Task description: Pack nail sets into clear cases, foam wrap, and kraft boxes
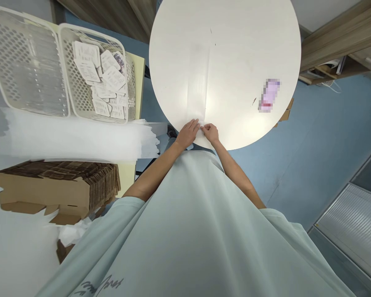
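A long, translucent white strip (198, 82), thin like a plastic or foam sheet, lies lengthwise on the round white table (235, 41). Its near end comes to the table's front edge, where both hands are. My left hand (188, 133) rests on that end with its fingers stretched out flat. Close beside it, my right hand (210, 133) has thumb and fingers pinched at the strip's near right corner. Whether the strip is a single layer or a sleeve, I cannot tell.
A pixelated pink-purple item (269, 95) lies on the table's right. To the left are a basket (95, 116) of printed white cards, a basket (6, 88) of clear plastic pieces, a stack of translucent strips (77, 138) and flattened brown cardboard boxes (46, 187). Wooden shelving (343, 35) stands right.
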Motion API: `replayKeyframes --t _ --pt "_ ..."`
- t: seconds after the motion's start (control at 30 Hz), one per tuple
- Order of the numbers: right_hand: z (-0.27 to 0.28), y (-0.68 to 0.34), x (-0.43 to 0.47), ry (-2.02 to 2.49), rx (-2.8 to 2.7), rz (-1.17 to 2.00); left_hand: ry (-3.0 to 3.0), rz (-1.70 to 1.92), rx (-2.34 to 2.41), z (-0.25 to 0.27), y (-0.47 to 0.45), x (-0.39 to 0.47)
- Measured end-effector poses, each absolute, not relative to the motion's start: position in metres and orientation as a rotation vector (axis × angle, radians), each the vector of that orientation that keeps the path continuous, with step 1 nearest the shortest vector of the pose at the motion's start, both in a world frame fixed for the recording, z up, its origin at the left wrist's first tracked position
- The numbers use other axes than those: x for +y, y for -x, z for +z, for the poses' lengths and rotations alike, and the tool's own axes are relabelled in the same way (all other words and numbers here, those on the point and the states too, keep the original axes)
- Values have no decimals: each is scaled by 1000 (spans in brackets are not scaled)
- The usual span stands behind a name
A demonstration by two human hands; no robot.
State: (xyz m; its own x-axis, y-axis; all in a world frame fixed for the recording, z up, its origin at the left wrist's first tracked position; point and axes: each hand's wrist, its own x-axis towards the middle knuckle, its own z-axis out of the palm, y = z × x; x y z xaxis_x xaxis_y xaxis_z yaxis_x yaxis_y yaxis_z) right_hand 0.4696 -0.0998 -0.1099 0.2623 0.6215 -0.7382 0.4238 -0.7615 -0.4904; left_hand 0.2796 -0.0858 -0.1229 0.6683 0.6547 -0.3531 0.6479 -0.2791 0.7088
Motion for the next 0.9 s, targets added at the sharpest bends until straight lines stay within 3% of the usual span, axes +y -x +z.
replayKeyframes --t 0.27,0.57,0.9 --pt "-99 -479 -95 2268 -1062 1547 -1898 -43 1123 -114 -294 -73" --pt "-80 -486 -93 1963 -1975 1286 -1916 -64 1130 -107 -294 -60" --pt "-91 -491 -73 1925 -1967 1387 -1720 -77 1257 -91 -281 -53"
